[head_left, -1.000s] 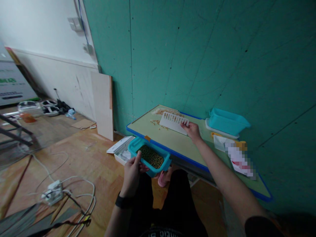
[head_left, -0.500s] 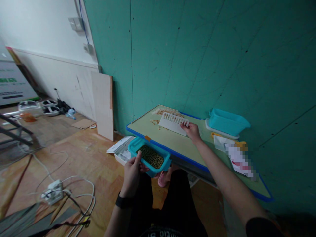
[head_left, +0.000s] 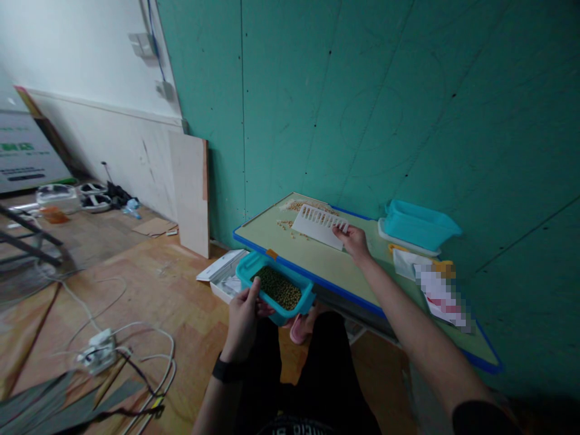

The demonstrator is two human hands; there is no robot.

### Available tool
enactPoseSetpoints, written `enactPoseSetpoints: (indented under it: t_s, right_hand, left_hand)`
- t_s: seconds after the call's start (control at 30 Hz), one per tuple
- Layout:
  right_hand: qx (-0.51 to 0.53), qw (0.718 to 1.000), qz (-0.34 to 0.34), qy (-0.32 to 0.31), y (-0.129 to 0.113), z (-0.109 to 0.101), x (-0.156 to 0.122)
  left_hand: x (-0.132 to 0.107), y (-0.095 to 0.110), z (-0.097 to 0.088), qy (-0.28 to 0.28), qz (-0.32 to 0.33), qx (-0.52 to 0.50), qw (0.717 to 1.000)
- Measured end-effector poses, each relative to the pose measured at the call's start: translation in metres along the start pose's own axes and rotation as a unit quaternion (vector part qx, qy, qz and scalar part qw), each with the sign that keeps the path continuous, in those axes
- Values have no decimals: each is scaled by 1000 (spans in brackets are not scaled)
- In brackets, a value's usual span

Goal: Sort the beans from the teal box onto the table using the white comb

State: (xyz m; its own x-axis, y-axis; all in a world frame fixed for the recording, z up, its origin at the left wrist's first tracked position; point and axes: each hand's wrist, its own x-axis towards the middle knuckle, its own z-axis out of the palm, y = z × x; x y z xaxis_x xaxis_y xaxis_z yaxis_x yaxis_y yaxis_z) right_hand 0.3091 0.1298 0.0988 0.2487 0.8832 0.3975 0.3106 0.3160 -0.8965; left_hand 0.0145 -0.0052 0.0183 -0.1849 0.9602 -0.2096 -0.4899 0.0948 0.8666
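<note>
My left hand (head_left: 247,303) grips the near side of a blue plastic container (head_left: 287,314), thumb over the rim. Green and yellowish beans (head_left: 277,286) cover its bottom. The container is held in front of the table's near edge, above my legs. Between the fingers and thumb of my right hand (head_left: 353,240) is the right end of a white slotted scraper (head_left: 319,232), its slots toward the wall. Pale yellow beans (head_left: 312,207) lie in a pile behind the scraper, with several strays (head_left: 285,224) to its left on the table (head_left: 258,230).
On the table's right stand an empty-looking blue bin (head_left: 421,225) on a white lid (head_left: 408,243) and a white packet (head_left: 405,263). An open white box (head_left: 222,289) is on the floor left of the table. Cables and a power strip (head_left: 100,350) lie at lower left.
The whole view has shifted very slightly. Both hands, the container and the scraper stay practically where they were.
</note>
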Motion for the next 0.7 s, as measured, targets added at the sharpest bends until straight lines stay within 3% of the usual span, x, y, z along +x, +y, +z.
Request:
enactPoseSetpoints:
  t_s: [0.7]
  right_hand:
    - [1, 999, 7, -32, -2, 2, -4]
  left_hand:
    - [-1, 1, 0, -2, -1, -1, 1000]
